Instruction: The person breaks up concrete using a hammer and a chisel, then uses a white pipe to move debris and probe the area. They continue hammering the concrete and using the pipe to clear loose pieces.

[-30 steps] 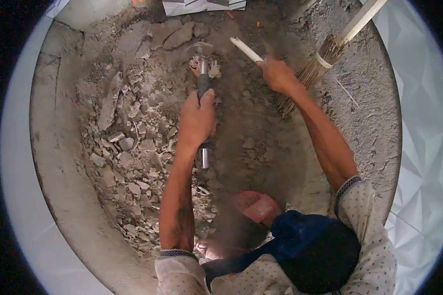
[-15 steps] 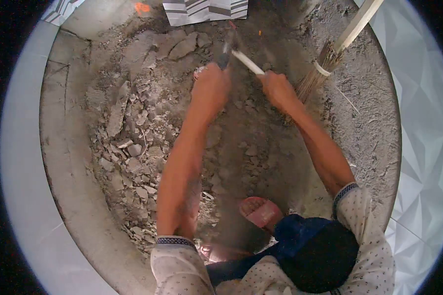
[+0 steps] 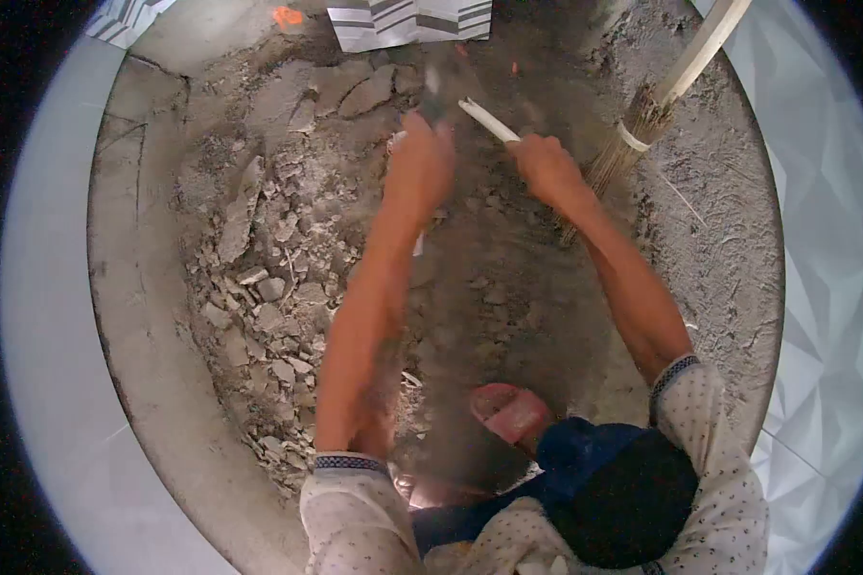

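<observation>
My left hand [image 3: 419, 168] is closed around a dark and grey tool [image 3: 432, 84], blurred by motion, so its kind cannot be made out. It points away from me over the rubble. In my right fist [image 3: 548, 168] is a pale wooden stick [image 3: 487, 119], its far end angled up and left toward that tool, with a gap between them. Dusty ground [image 3: 494, 259] with broken pieces lies below both hands. A twig broom [image 3: 642, 120] with a wooden handle rests just right of my right hand.
Broken mortar chunks [image 3: 273, 287] are heaped on the left. A patterned tile piece [image 3: 410, 21] lies at the far edge. A smooth grey rim [image 3: 158, 374] curves along the left; white faceted tiles [image 3: 829, 316] border the right. My foot in a pink sandal [image 3: 510, 412] stands near me.
The tool in my left hand and the tip of the stick were close together or touching; now they are apart. My left hand has shifted slightly, while my right hand is nearly still.
</observation>
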Motion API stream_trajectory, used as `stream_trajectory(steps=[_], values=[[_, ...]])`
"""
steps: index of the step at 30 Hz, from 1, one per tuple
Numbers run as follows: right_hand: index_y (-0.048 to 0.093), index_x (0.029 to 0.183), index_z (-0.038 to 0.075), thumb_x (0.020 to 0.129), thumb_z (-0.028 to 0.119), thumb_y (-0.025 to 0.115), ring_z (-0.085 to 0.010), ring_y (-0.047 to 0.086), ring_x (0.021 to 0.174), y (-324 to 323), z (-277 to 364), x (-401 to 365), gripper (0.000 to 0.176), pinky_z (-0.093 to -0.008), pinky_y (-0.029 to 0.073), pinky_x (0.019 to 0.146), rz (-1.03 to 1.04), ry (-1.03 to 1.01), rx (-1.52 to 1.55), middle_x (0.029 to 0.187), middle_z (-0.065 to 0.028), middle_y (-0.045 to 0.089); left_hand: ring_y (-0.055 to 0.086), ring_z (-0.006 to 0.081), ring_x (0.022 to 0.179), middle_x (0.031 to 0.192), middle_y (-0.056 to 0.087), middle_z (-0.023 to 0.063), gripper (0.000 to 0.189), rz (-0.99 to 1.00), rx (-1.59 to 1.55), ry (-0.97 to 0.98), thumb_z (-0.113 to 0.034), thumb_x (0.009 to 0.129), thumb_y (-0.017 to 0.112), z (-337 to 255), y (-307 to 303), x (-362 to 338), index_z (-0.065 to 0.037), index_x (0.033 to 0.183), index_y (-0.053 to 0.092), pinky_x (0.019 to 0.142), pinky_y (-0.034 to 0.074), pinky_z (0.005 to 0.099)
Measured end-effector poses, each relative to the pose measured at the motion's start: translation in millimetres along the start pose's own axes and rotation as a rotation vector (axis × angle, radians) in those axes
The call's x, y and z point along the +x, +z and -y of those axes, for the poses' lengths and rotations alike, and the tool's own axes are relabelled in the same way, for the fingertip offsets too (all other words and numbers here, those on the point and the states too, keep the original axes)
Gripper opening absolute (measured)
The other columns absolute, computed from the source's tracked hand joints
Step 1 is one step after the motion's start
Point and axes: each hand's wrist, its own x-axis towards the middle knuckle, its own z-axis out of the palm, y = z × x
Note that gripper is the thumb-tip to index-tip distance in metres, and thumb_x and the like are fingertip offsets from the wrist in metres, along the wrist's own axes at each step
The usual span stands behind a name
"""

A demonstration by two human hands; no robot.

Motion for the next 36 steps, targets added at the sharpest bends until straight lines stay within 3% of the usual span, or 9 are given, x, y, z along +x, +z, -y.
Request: stream_trajectory(steps=[4,12,15,18,24,27,30,33,36], values=[[0.060,0.090,-0.004,0.092,0.025,0.049,-0.0435,0.060,0.077,9,-13,4,0.031,-0.0501,0.049,0.067,-0.080,-0.077,0.004,0.080,-0.0232,0.061,0.057,0.0486,0.087,0.093,0.059,0.0333,0.045,0.171,0.157,0.166,-0.033,0.091,0.047,23,-12,15,0.008,0.108,0.044,0.076,0.045,0.0518],[0.061,0.089,-0.004,0.091,0.026,0.051,-0.0431,0.060,0.079,-9,-2,17,0.031,-0.0494,0.049,0.066,0.039,-0.108,-0.075,0.080,-0.0260,0.060,0.058,0.0462,0.087,0.081,0.060,0.0292,0.037,-0.535,-0.315,-0.032,-0.027,0.093,0.043,-51,-38,13,0.008,0.087,0.054,0.071,0.047,0.0497],[0.062,0.083,-0.004,0.090,0.024,0.053,-0.0421,0.061,0.079,-13,10,16,0.031,-0.0477,0.050,0.066,0.081,-0.025,-0.025,0.081,-0.0268,0.061,0.058,0.0471,0.086,0.081,0.059,0.0293,0.038,0.025,0.172,0.162,-0.027,0.094,0.041,5,9,9,0.008,0.090,0.053,0.073,0.047,0.0485],[0.063,0.081,-0.006,0.089,0.023,0.054,-0.0421,0.061,0.080,-9,0,19,0.032,-0.0467,0.050,0.066,-0.006,-0.041,-0.057,0.083,-0.0277,0.061,0.058,0.0463,0.088,0.085,0.059,0.0313,0.040,0.414,0.170,0.108,-0.028,0.094,0.040,-14,-46,13,0.009,0.090,0.052,0.076,0.047,0.0489],[0.062,0.089,-0.006,0.090,0.025,0.053,-0.0436,0.060,0.085,-14,2,27,0.032,-0.0483,0.049,0.068,0.058,-0.096,-0.104,0.090,-0.0269,0.062,0.060,0.0464,0.080,0.081,0.060,0.0295,0.043,-0.340,-0.213,-0.080,-0.032,0.093,0.040,-31,-43,17,0.009,0.093,0.054,0.070,0.048,0.0498],[0.062,0.089,-0.005,0.090,0.026,0.053,-0.0438,0.059,0.087,-14,9,30,0.032,-0.0492,0.048,0.071,0.047,-0.051,-0.063,0.091,-0.0265,0.062,0.058,0.0495,0.078,0.080,0.060,0.0296,0.044,-0.358,-0.198,-0.140,-0.033,0.093,0.041,-20,-10,18,0.008,0.092,0.055,0.071,0.046,0.0522],[0.062,0.090,-0.004,0.090,0.029,0.052,-0.0436,0.059,0.089,-17,8,28,0.034,-0.0495,0.048,0.074,0.036,-0.087,-0.067,0.092,-0.0276,0.061,0.057,0.0501,0.078,0.082,0.060,0.0306,0.044,0.315,0.324,0.557,-0.033,0.093,0.041,44,11,41,0.008,0.089,0.054,0.071,0.045,0.0531],[0.059,0.088,-0.002,0.087,0.022,0.052,-0.0410,0.060,0.077,-8,-3,31,0.026,-0.0500,0.049,0.068,-0.026,-0.189,-0.113,0.083,-0.0236,0.061,0.059,0.0466,0.076,0.081,0.060,0.0299,0.042,0.220,0.026,0.009,-0.032,0.093,0.041,13,-28,36,0.006,0.085,0.056,0.067,0.047,0.0520],[0.059,0.086,-0.002,0.085,0.019,0.052,-0.0394,0.061,0.072,-19,5,24,0.022,-0.0503,0.050,0.066,-0.068,-0.250,-0.111,0.079,-0.0219,0.061,0.060,0.0454,0.076,0.081,0.060,0.0289,0.040,-0.287,-0.137,0.003,-0.031,0.092,0.043,-4,-25,33,0.005,0.082,0.058,0.067,0.048,0.0507]])
